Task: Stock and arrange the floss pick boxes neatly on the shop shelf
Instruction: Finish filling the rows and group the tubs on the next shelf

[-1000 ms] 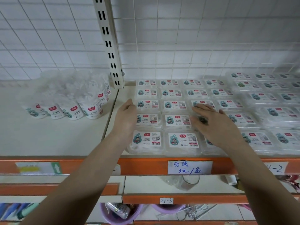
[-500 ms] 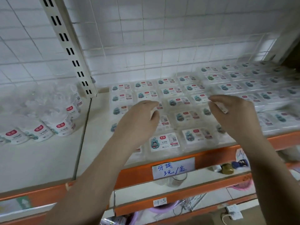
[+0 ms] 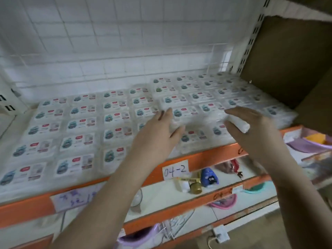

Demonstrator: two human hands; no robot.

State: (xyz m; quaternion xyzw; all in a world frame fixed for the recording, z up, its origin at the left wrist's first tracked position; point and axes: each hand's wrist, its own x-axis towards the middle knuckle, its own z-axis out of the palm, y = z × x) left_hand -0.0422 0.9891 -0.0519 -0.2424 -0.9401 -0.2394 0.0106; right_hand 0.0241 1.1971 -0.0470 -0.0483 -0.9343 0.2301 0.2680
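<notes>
while both hands hover over the right half of the stock, the head view lists: floss pick boxes (image 3: 115, 119), clear lidded packs with printed labels, laid flat in close rows across the white shelf (image 3: 10, 192) with the orange front lip; further boxes at the right end sit stacked higher. left hand (image 3: 158, 133), fingers extended and loosely apart, apparently gripping nothing, above the front rows. right hand (image 3: 251, 130), fingers part curled, a white piece (image 3: 240, 125) at its thumb side; blur hides whether it is pinched. judged step: squaring rows; best done by pressing flat palms against box edges, nudging whole columns together, labels all one way, front row flush to the lip. contents of boxes: too blurred to tell. tag "04-2" (image 3: 175, 170) on the lip.
</notes>
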